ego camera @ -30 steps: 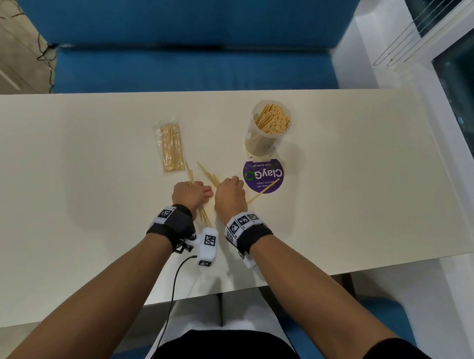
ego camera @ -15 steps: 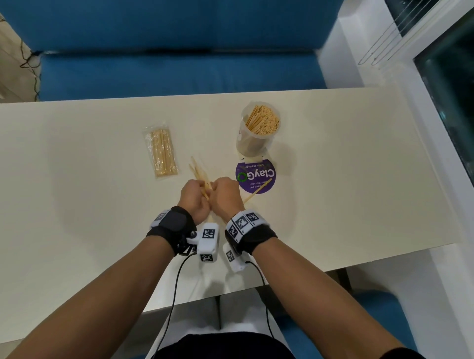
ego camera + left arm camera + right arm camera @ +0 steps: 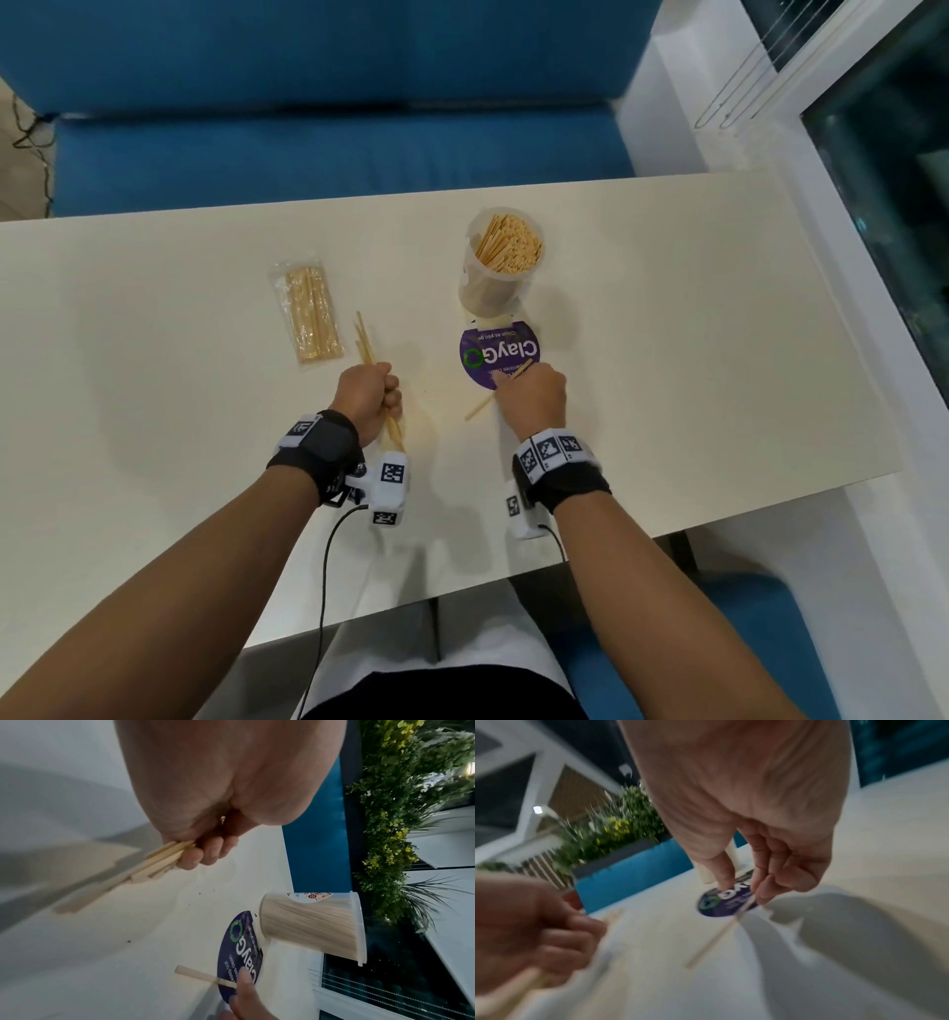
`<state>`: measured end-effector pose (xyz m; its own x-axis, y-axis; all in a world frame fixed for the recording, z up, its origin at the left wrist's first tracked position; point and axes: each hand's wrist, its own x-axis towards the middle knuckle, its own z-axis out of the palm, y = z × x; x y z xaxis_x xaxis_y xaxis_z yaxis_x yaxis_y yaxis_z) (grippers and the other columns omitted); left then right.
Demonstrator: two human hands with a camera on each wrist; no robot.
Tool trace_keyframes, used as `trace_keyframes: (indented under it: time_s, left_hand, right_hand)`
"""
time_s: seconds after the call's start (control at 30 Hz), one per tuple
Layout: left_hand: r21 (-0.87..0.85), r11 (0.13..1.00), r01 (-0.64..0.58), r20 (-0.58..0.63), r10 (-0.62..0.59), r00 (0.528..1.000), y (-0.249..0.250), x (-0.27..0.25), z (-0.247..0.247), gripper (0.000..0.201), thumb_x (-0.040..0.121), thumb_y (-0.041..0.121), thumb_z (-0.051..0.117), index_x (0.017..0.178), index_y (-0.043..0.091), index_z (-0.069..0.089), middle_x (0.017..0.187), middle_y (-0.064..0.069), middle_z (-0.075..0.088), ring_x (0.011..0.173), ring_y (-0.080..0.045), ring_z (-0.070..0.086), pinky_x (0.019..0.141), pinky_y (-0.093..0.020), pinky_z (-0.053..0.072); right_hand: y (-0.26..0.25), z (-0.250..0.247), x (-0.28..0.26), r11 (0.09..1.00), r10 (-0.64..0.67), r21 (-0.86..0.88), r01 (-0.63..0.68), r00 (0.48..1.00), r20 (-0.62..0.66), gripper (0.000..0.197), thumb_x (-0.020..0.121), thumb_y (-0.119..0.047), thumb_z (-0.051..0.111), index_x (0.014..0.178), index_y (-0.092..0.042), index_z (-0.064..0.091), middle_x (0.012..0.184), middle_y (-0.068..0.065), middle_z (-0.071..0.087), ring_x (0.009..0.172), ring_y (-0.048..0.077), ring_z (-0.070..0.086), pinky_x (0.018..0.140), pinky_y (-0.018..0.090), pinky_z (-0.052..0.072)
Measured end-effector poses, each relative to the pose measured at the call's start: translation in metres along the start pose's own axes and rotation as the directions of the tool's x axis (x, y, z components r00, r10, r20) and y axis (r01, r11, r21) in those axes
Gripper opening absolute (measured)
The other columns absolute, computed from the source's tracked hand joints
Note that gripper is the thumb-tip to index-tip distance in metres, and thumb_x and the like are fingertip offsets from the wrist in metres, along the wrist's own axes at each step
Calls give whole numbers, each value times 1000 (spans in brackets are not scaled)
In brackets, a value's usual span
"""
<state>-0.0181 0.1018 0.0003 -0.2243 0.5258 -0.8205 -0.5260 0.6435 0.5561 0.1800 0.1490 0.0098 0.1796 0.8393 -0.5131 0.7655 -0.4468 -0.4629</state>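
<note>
My left hand (image 3: 369, 393) grips a bundle of thin wooden sticks (image 3: 363, 339) in a fist just above the table; the left wrist view shows the sticks (image 3: 159, 860) between curled fingers. To the right, my right hand (image 3: 531, 393) reaches down onto a single stick (image 3: 478, 409) lying half on a purple round lid (image 3: 500, 349). In the right wrist view, thumb and forefinger (image 3: 765, 892) close on that stick's (image 3: 713, 941) far end, while it still lies flat. A clear tub (image 3: 506, 257) packed with sticks stands upright behind the lid.
A sealed clear packet of sticks (image 3: 308, 313) lies left of the tub. The cream table (image 3: 667, 334) runs wide to both sides. A blue sofa (image 3: 308, 128) sits beyond its far edge, and a white window sill (image 3: 847, 205) runs along the right.
The two hands, held together over the loose sticks before, have parted. The left keeps the bundle and has shifted left. The right has moved right to the lone stick on the lid.
</note>
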Motion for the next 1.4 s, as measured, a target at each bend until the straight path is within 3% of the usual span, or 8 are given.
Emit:
trace_keyframes:
  time_s: [0.1,0.2,0.5,0.83,1.0,1.17,1.27,1.4]
  left_hand:
    - [-15,999,35,22,-35,999,1,2,-2,14,99,9,30,96,16,42,63,1,30,48,-15,26,49,-27,24]
    - [-12,998,67,78,-66,995,-2,2,-2,23,101,18,37,78,21,36,62,2,24,46,-15,23,49,-28,21]
    - [-7,996,86,214,-82,973,-15,-6,4,26,111,23,29,90,15,43,64,0,35,46,-13,30,44,-25,27]
    - [149,988,-51,314,2,949,-20,-15,10,31,107,35,48,89,10,55,62,-1,40,51,-15,30,48,-26,28]
    - [205,969,-136,164,103,981,-17,-18,4,32,109,17,34,80,11,44,62,-7,35,50,-17,29,50,-30,28]
    - [247,963,-110,204,59,977,-13,-19,-12,24,107,15,37,84,13,43,67,-3,40,58,-19,38,57,-36,43]
    - [214,973,-83,311,13,950,-14,-23,-15,26,106,11,37,80,13,40,66,-5,35,57,-22,41,61,-41,50]
    - [172,983,-67,358,1,934,-2,-32,-12,24,102,7,35,80,17,37,65,-2,26,53,-17,26,48,-29,29]
  right_hand:
    - [3,4,3,1000,1,-21,-2,999,-52,33,93,-22,74,115,1,67,113,17,69,105,36,69,80,36,53]
    - [1,15,-4,1000,2,-1,-2,999,-38,25,92,-8,59,113,3,66,113,22,66,106,40,64,85,42,52]
    - [17,29,-14,1000,-8,-19,8,1000,20,28,88,-13,55,107,4,66,110,23,64,103,41,62,78,37,48]
    - [-38,33,-49,946,-268,228,229,950,161,21,89,-12,72,68,-12,74,68,5,71,66,17,67,63,24,51]
    - [-44,34,-51,925,-335,252,285,923,187,11,88,-10,72,83,-8,81,79,1,77,68,6,66,63,10,46]
    - [-73,21,-29,853,-507,178,491,861,51,25,102,-18,57,126,-12,63,125,3,63,112,18,60,96,29,48]
    - [-104,16,-12,841,-539,185,508,809,233,41,111,-29,40,146,-12,53,152,8,52,139,25,49,116,38,37]
    - [-123,19,-14,778,-482,-90,622,682,551,40,107,-28,38,113,-4,69,127,18,68,120,34,59,99,40,44]
